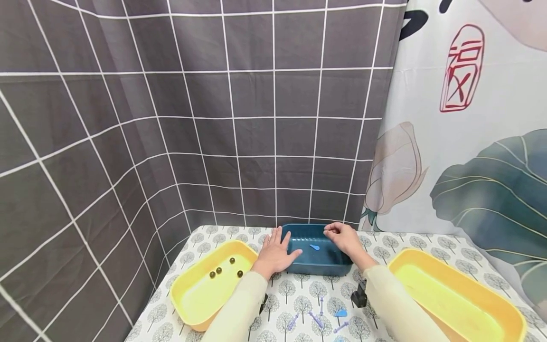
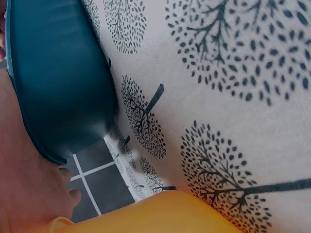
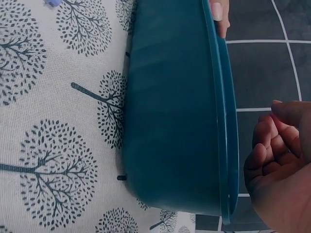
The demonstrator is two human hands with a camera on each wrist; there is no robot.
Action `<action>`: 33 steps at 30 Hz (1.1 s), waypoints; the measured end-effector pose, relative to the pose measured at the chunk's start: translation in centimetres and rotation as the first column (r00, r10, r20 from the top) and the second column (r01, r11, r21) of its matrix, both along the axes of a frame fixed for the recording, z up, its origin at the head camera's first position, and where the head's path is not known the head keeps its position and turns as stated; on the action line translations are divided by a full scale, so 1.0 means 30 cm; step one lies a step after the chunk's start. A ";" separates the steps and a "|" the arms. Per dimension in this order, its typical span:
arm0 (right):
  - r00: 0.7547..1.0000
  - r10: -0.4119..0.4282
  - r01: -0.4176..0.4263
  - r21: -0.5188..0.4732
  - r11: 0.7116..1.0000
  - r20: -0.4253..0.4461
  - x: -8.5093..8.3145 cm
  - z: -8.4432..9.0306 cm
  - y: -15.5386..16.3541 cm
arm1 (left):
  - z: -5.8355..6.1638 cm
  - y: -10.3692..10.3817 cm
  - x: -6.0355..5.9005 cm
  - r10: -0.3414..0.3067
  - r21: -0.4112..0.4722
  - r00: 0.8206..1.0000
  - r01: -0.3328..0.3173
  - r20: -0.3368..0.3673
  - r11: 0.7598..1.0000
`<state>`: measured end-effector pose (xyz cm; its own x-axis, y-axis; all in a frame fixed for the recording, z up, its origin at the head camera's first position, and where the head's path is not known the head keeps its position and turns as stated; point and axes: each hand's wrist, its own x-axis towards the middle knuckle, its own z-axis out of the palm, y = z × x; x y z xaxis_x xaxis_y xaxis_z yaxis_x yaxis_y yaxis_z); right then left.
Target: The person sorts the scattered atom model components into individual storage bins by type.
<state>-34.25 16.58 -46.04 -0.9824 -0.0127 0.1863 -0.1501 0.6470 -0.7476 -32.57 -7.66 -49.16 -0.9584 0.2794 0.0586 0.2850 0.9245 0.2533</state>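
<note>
Hands meet at the blue tray (image 1: 318,259), which sits near the far edge of the tabletop (image 1: 299,294). The left hand (image 1: 275,254) lies flat, its grip wide, on the tray's left rim. The right hand (image 1: 344,237) hovers over the right rim with fingers loosely curled, holding nothing; a small blue piece (image 1: 315,247) lies inside.

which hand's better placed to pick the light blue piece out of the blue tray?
Right, probably. The right hand hovers over the dark blue plastic tray near the light blue piece; the left hand lies flat on its rim.

One blue tray (image 1: 318,266), two yellow trays (image 1: 201,299), four marbles (image 1: 219,270).
</note>
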 end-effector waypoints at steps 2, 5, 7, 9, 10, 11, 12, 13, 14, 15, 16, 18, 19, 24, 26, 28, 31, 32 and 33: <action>1.000 0.007 -0.007 -0.004 1.000 -0.006 0.007 0.002 0.007 | 0.003 -0.001 0.004 -0.002 -0.001 1.000 0.002 0.003 1.000; 1.000 0.024 -0.024 -0.026 0.999 -0.014 0.021 0.004 0.021 | 0.006 -0.002 0.006 -0.006 -0.004 1.000 0.006 -0.002 1.000; 0.999 0.037 -0.038 -0.034 0.999 -0.015 0.031 0.004 0.032 | 0.007 -0.002 0.008 -0.008 -0.004 1.000 0.008 -0.002 1.000; 0.999 0.049 -0.050 -0.042 0.998 -0.007 0.044 0.004 0.043 | 0.008 -0.002 0.009 -0.008 -0.006 1.000 0.008 -0.002 1.000; 0.999 0.052 -0.052 -0.035 0.998 -0.003 0.051 0.004 0.048 | 0.008 -0.002 0.010 -0.008 -0.007 1.000 0.008 -0.002 1.000; 0.998 0.055 -0.055 -0.028 0.998 0.005 0.058 0.005 0.054 | 0.007 -0.002 0.009 -0.008 -0.006 1.000 0.008 -0.002 1.000; 0.998 0.059 -0.059 -0.019 0.998 0.008 0.066 0.007 0.058 | 0.005 -0.002 0.008 -0.007 -0.005 1.000 0.007 -0.002 1.000; 0.998 0.063 -0.063 -0.013 0.998 0.010 0.074 0.008 0.063 | 0.005 -0.002 0.008 -0.007 -0.002 1.000 0.007 -0.001 1.000; 0.998 0.065 -0.065 -0.006 0.998 0.013 0.082 0.010 0.066 | 0.004 -0.002 0.007 -0.007 -0.001 1.000 0.007 -0.001 1.000; 0.997 0.071 -0.071 -0.001 0.997 0.015 0.091 0.012 0.069 | 0.003 -0.002 0.007 -0.006 -0.002 1.000 0.006 -0.002 1.000; 0.997 0.079 -0.079 0.003 0.997 0.012 0.098 0.013 0.072 | 0.003 -0.003 0.005 -0.005 -0.002 1.000 0.005 -0.002 1.000; 0.995 0.100 -0.100 0.001 0.995 -0.001 0.111 0.016 0.075 | 0.002 -0.003 0.005 -0.004 0.003 1.000 0.004 -0.001 1.000; 0.994 0.107 -0.107 -0.001 0.994 -0.005 0.117 0.016 0.075 | 0.001 -0.003 0.004 -0.003 0.005 1.000 0.003 0.002 1.000; 0.988 0.157 -0.157 -0.026 0.987 -0.005 0.162 0.015 0.073 | -0.008 -0.004 -0.002 -0.003 -0.002 1.000 0.003 0.005 1.000; 0.984 0.177 -0.177 -0.039 0.984 0.001 0.182 0.015 0.072 | -0.008 -0.004 -0.002 -0.004 -0.007 1.000 0.004 0.006 1.000; 0.980 0.199 -0.198 -0.053 0.979 0.006 0.202 0.016 0.071 | -0.007 -0.004 -0.002 -0.003 -0.007 1.000 0.003 0.007 1.000; 0.974 0.225 -0.224 -0.066 0.972 0.006 0.229 0.020 0.071 | -0.006 -0.004 -0.003 -0.003 -0.011 1.000 0.003 0.009 1.000; 0.972 0.237 -0.235 -0.071 0.969 0.006 0.238 0.021 0.071 | -0.005 -0.004 -0.003 -0.004 -0.010 1.000 0.004 0.007 1.000; 0.969 0.246 -0.245 -0.074 0.967 0.005 0.247 0.022 0.073 | -0.004 -0.004 -0.003 -0.005 -0.009 1.000 0.005 0.006 1.000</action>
<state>-26.84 18.76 -45.38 -0.9535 -0.2405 0.1817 -0.2865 0.5360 -0.7941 -32.67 -7.79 -49.28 -0.9573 0.2846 0.0506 0.2882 0.9254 0.2462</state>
